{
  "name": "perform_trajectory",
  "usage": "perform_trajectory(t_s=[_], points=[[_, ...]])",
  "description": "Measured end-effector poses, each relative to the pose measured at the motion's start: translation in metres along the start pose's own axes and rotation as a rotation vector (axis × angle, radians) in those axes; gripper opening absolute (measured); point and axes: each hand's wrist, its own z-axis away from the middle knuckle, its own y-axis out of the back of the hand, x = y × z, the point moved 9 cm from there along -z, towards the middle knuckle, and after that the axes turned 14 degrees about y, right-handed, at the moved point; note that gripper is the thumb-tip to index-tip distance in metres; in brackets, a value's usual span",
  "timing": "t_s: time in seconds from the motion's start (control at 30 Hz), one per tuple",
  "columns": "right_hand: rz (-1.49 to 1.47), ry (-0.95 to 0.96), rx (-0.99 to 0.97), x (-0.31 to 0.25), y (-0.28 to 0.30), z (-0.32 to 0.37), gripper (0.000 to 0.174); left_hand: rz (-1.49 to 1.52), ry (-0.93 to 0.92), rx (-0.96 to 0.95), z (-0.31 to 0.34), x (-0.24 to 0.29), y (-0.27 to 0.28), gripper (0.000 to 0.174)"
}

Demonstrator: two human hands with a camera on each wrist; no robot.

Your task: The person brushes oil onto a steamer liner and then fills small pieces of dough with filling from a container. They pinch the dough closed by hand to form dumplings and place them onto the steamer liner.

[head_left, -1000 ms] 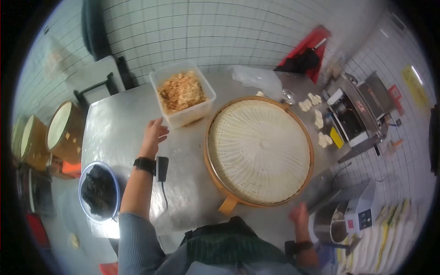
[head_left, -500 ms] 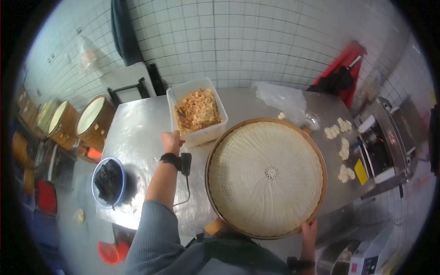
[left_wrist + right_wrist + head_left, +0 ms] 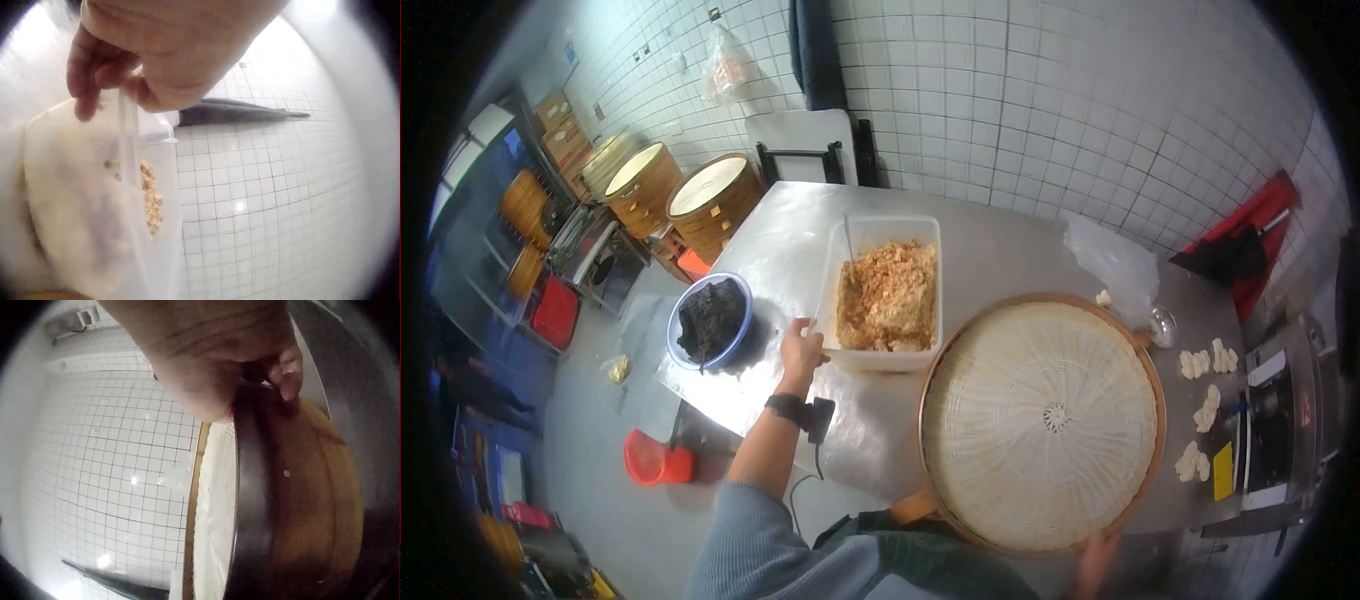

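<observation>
A clear plastic tub (image 3: 887,357) of crumbly orange-brown food (image 3: 888,295) stands on the steel table. My left hand (image 3: 802,352) pinches the tub's near left corner; in the left wrist view the fingers and thumb of that hand (image 3: 156,56) curl over the rim (image 3: 128,144). To the right lies a round bamboo steamer with a woven white liner (image 3: 1040,430). My right hand (image 3: 1097,560) holds its near right edge, and in the right wrist view the hand (image 3: 231,362) grips the rim over the wooden side (image 3: 312,487).
A blue-rimmed basin (image 3: 747,318) with a black bag stands at the table's left. Dough pieces (image 3: 1206,409), a yellow card (image 3: 1222,471) and a metal machine (image 3: 1270,430) are at the right. Steamers (image 3: 715,200) stand behind left; a red stool (image 3: 656,460) is on the floor.
The left hand has come from beside the tub to its corner and grips it. The right hand has moved onto the steamer's edge. The head view has swung left.
</observation>
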Motion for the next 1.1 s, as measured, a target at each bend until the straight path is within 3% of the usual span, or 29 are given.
perform_trajectory(t_s=[0.07,0.13,0.23,0.33,0.4,0.47,0.53,0.63,0.8,0.97,1.03,1.1], points=[[-0.041,-0.001,0.008,-0.021,0.002,-0.014,0.066,-0.006,0.014,0.023,0.001,0.004,0.006,0.040],[-0.064,-0.009,-0.029,-0.056,0.009,-0.033,0.076,-0.003,0.009,0.000,0.012,0.015,0.011,0.038],[0.038,-0.050,-0.109,-0.129,0.011,-0.052,0.067,-0.039,0.005,0.005,0.018,0.020,0.019,0.038],[0.124,-0.206,-0.126,-0.118,-0.006,-0.091,0.062,-0.081,0.003,-0.024,0.033,0.031,0.025,0.037],[0.066,-0.026,-0.218,-0.056,-0.014,-0.149,0.061,-0.058,0.013,-0.010,0.029,0.033,0.023,0.035],[0.149,0.034,-0.125,-0.157,-0.019,-0.128,0.051,0.016,0.009,0.003,0.024,0.031,0.023,0.035],[-0.105,-0.015,-0.124,-0.153,-0.038,-0.157,0.051,-0.002,0.002,0.011,0.018,0.041,0.015,0.035],[-0.041,-0.043,-0.204,-0.166,-0.048,-0.176,0.053,-0.019,0.010,-0.015,0.018,0.052,0.010,0.038],[-0.024,0.037,-0.167,-0.206,-0.054,-0.163,0.051,0.023,0.017,0.008,0.039,0.043,0.031,0.039],[-0.113,0.050,-0.211,-0.186,-0.063,-0.190,0.048,0.023,0.066,0.041,0.064,0.042,0.031,0.036],[-0.025,0.056,-0.276,-0.216,-0.066,-0.185,0.049,0.066,0.076,0.046,0.073,0.038,0.031,0.034],[-0.067,0.065,-0.287,-0.186,-0.074,-0.204,0.048,0.091,0.099,0.059,0.084,0.037,0.032,0.034]])
